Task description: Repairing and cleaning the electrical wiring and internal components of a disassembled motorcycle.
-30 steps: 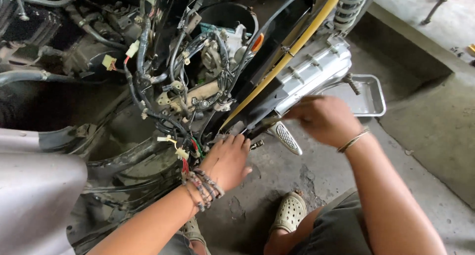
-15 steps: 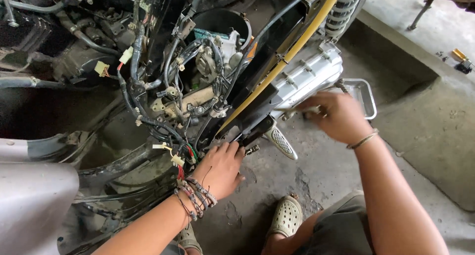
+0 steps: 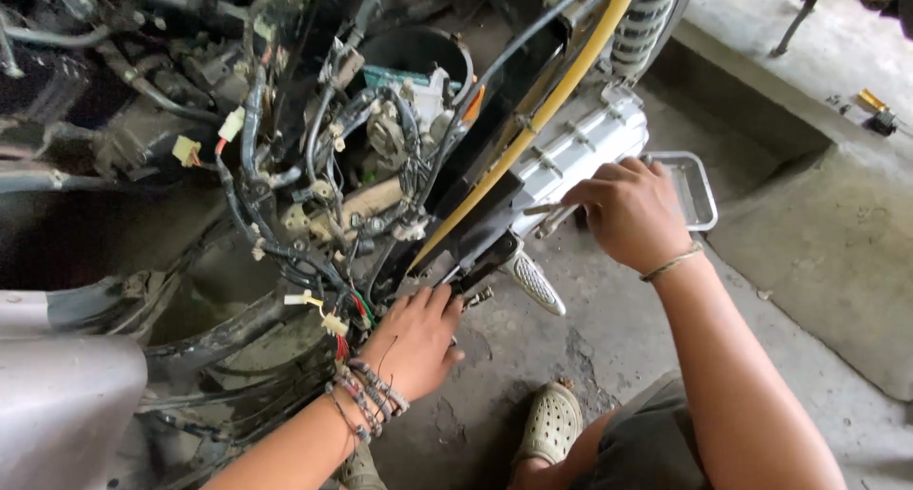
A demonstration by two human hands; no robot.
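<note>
While the left hand [image 3: 414,343] rests flat and empty against the scooter's lower frame [image 3: 475,262], the right hand [image 3: 628,210] farther right pinches a slim metal tool [image 3: 544,216] whose shaft points left into the silver engine cover [image 3: 571,157].

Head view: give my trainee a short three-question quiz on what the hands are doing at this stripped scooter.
1. True or false: the right hand holds a slim metal tool against the ribbed silver engine cover.
2. Where does the left hand rest? A) on the metal tray B) on the dark frame beside the loose coloured wires C) on the yellow hose
3. Fill in: on the concrete behind the right hand lies a metal ____.

Key
1. True.
2. B; the wires hang just left of the fingers.
3. Tray, partly hidden by the hand.
</note>
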